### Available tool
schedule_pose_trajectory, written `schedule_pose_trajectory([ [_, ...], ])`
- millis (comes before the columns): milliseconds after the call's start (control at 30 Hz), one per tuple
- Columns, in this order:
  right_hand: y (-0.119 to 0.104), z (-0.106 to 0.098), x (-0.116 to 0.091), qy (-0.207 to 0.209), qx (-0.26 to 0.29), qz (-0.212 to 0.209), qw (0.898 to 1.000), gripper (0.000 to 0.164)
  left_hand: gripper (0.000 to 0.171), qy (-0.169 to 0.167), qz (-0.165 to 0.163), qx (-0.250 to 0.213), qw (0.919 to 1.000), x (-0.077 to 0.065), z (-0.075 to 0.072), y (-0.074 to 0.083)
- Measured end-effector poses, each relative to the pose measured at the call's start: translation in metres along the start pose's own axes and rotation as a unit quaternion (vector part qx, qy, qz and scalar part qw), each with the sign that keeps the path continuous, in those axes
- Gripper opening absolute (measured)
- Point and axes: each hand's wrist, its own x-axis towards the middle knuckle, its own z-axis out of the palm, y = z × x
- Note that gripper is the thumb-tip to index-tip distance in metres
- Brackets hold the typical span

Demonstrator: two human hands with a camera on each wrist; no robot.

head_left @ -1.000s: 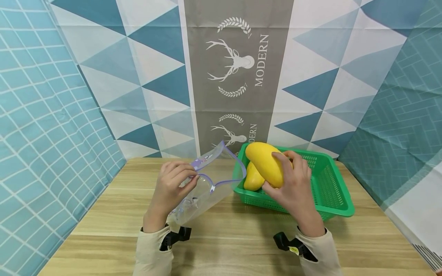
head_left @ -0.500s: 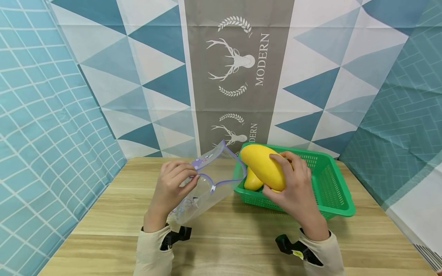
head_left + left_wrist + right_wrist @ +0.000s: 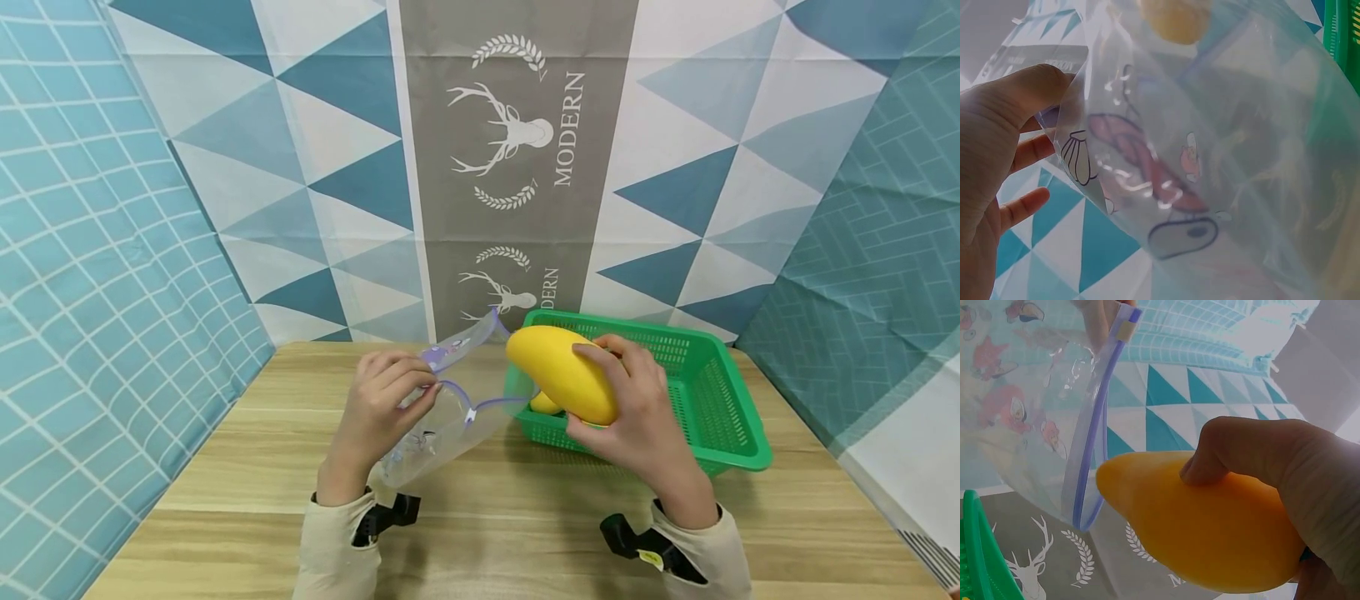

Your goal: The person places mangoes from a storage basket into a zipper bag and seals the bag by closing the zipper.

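Note:
My left hand (image 3: 386, 404) pinches the edge of a clear zip bag (image 3: 438, 446) with a purple zip strip and printed pictures. The bag's mouth gapes toward the right. My right hand (image 3: 637, 396) grips a large yellow mango (image 3: 562, 371), whose narrow end points left at the bag's mouth. In the right wrist view the tip of the mango (image 3: 1197, 525) is right at the purple zip edge (image 3: 1088, 456). Another yellow mango (image 3: 545, 403) lies in the green basket (image 3: 727, 458), mostly hidden behind the held one.
The green basket stands at the back right of the wooden table (image 3: 480, 542), under my right hand. A patterned backdrop (image 3: 517, 167) rises behind the table, with blue tiled sheeting (image 3: 97, 275) at the left.
My right hand has brought the mango left and slightly down, up to the bag's mouth. The left hand, still pinching the bag, has shifted slightly right.

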Motion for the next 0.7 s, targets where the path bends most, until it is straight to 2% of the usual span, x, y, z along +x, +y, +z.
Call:
schedule_pose_trajectory([
  [200,-0.002,0.003,0.000,-0.012,0.002,-0.009,1.000,0.071,0.008,-0.015,0.002,-0.006,0.9999,0.001,0.000,0.002],
  [367,-0.001,0.006,0.000,-0.024,0.005,-0.015,1.000,0.071,0.019,-0.025,-0.001,-0.006,0.9997,0.001,0.000,0.003],
  [700,0.002,0.012,0.000,-0.039,0.001,-0.032,0.999,0.069,0.019,-0.053,-0.005,-0.019,0.9984,0.003,-0.002,0.006],
])
